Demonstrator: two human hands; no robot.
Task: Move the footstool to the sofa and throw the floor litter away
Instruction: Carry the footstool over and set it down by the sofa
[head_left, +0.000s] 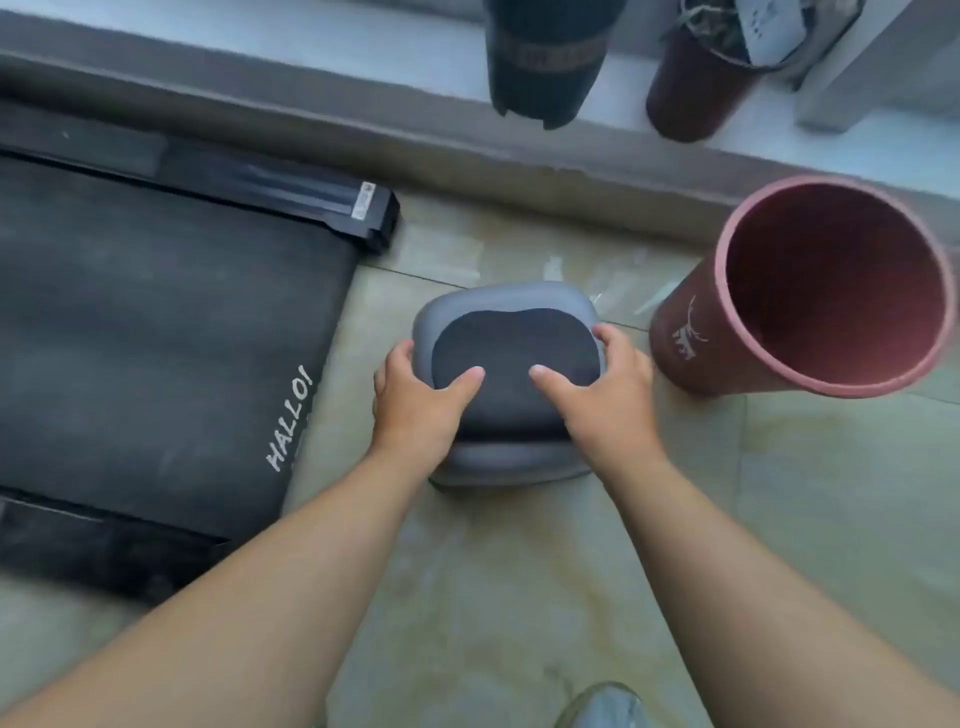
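A small grey footstool (506, 312) with a dark padded top stands on the tiled floor in the middle of the view. My left hand (415, 400) grips its left edge, thumb lying on the dark pad. My right hand (608, 395) grips its right edge in the same way. Both forearms reach down from the bottom of the frame. Clear plastic litter (618, 288) lies on the floor just behind the stool. No sofa is in view.
A black treadmill (156, 338) marked "HALLO!" lies close on the left. An empty dark red cylindrical bin (810, 291) stands right of the stool. A raised ledge (363, 78) behind carries a black pot (545, 62) and a dark red pot (696, 88). My shoe (608, 706) shows at the bottom.
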